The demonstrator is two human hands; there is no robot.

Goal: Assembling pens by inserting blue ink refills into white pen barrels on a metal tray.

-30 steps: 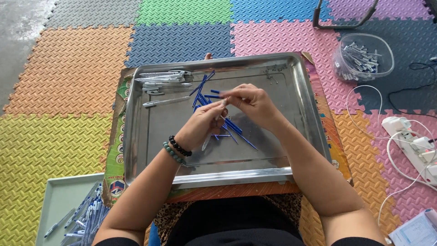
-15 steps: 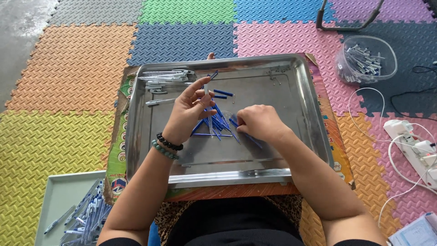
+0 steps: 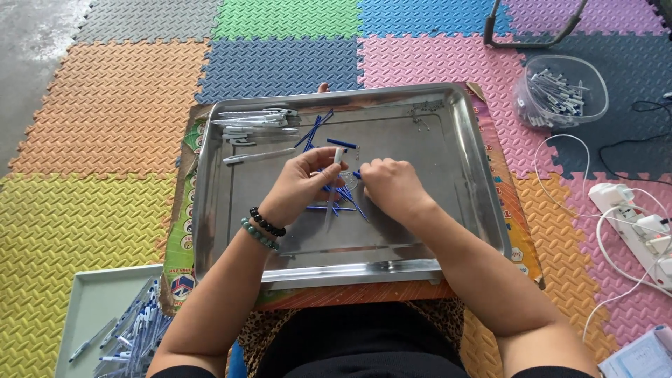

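The left hand (image 3: 297, 185) pinches a slim clear pen barrel (image 3: 334, 168) upright over the middle of the steel tray (image 3: 462, 175); the right hand (image 3: 390, 183) is closed beside it, fingertips on thin blue refills (image 3: 339, 199) scattered on the tray floor. The barrel looks light, stiff and smooth, likely slippery, best taken mid-shaft between thumb and forefinger. More barrels (image 3: 255, 120) lie in the tray's far left corner
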